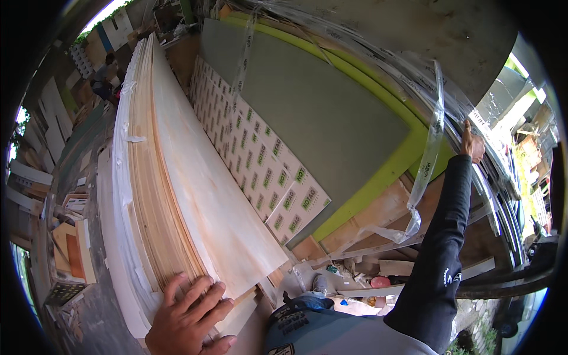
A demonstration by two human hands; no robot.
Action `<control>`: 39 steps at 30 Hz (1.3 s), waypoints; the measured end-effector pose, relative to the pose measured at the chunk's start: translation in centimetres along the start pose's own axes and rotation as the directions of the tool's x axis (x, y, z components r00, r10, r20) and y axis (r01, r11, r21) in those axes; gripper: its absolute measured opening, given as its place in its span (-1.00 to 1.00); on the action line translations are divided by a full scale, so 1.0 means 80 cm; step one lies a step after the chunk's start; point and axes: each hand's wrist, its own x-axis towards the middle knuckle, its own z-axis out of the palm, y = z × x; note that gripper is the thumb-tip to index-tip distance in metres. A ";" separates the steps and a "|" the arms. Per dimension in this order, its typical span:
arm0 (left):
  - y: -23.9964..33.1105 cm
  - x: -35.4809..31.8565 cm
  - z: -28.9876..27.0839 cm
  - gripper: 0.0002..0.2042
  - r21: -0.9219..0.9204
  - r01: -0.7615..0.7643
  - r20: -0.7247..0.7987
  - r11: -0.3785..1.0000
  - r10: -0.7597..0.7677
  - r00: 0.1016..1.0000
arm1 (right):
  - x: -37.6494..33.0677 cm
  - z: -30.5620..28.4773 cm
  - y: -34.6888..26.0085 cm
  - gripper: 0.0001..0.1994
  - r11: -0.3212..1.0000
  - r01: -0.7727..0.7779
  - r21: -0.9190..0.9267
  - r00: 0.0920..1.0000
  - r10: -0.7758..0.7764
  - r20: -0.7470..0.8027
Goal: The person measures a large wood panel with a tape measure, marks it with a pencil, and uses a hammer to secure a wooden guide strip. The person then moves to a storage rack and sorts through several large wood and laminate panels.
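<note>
My left hand (190, 315) rests on the near edges of a stack of plywood sheets (168, 195), its fingers spread and bent a little over them. The stack leans upright, with a pale, smooth sheet (207, 201) on its right face and white sheets (123, 195) on its left. Far to the right, at the end of a stretched arm in a dark sleeve, my right hand (471, 144) is closed over the edge of several thin boards (491, 177) in clear plastic wrap. Its fingertips on the far side are hidden.
Between the stacks lean a grey board (313, 118), a lime-green board (378, 189) and a white sheet with green printing (260, 148). Loose clear plastic (429, 157) hangs down. Scraps and a pink bowl (380, 281) lie by my foot (319, 284). Another person (105, 80) is at far left.
</note>
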 end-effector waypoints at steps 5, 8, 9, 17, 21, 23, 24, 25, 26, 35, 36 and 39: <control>0.000 0.001 -0.002 -0.49 0.004 0.006 0.000 1.000 -0.006 1.000 | -0.033 -0.023 0.015 -0.29 1.000 0.032 0.001 0.998 -0.032 0.050; 0.000 0.004 -0.002 -0.48 -0.003 0.006 0.008 1.000 -0.006 1.000 | -0.032 -0.029 0.016 -0.36 0.983 0.180 -0.041 0.979 -0.175 0.104; 0.000 0.004 -0.003 -0.47 -0.009 0.009 0.012 1.000 -0.009 1.000 | -0.034 -0.023 0.014 -0.38 0.973 0.222 -0.064 0.972 -0.216 0.089; 0.004 0.007 -0.005 -0.46 -0.022 0.007 0.001 1.000 -0.007 1.000 | -0.089 -0.015 0.048 -0.75 0.630 0.765 0.134 0.632 -0.694 -0.344; 0.003 0.006 -0.005 -0.46 -0.015 0.001 0.004 1.000 -0.001 1.000 | -0.108 -0.004 0.057 -0.81 0.480 0.877 0.036 0.449 -0.789 -0.418; 0.004 0.008 -0.005 -0.46 -0.003 -0.003 0.005 1.000 0.003 1.000 | -0.120 -0.007 0.058 -0.79 0.477 0.879 -0.020 0.415 -0.784 -0.461; 0.004 0.009 -0.004 -0.46 -0.002 -0.003 0.004 1.000 0.003 1.000 | -0.119 -0.005 0.057 -0.79 0.462 0.887 -0.017 0.404 -0.793 -0.456; 0.004 0.009 -0.004 -0.46 -0.001 -0.002 0.004 1.000 0.002 1.000 | -0.118 0.000 0.055 -0.78 0.447 0.894 -0.014 0.393 -0.801 -0.451; 0.004 0.009 -0.005 -0.46 -0.001 0.000 0.005 1.000 0.000 1.000 | -0.120 0.003 0.054 -0.77 0.432 0.902 -0.009 0.383 -0.810 -0.445; 0.005 0.015 -0.006 -0.47 0.005 -0.003 -0.001 1.000 0.003 1.000 | -0.092 0.039 0.073 -0.72 0.458 0.882 -0.112 0.388 -0.839 -0.381; 0.004 0.015 -0.005 -0.47 -0.003 0.003 -0.001 1.000 -0.003 1.000 | -0.083 0.029 0.068 -0.71 0.463 0.876 -0.132 0.391 -0.844 -0.368; 0.002 0.013 -0.003 -0.48 -0.025 0.012 0.002 1.000 -0.012 1.000 | -0.050 0.007 0.047 -0.77 0.434 0.883 -0.178 0.388 -0.889 -0.244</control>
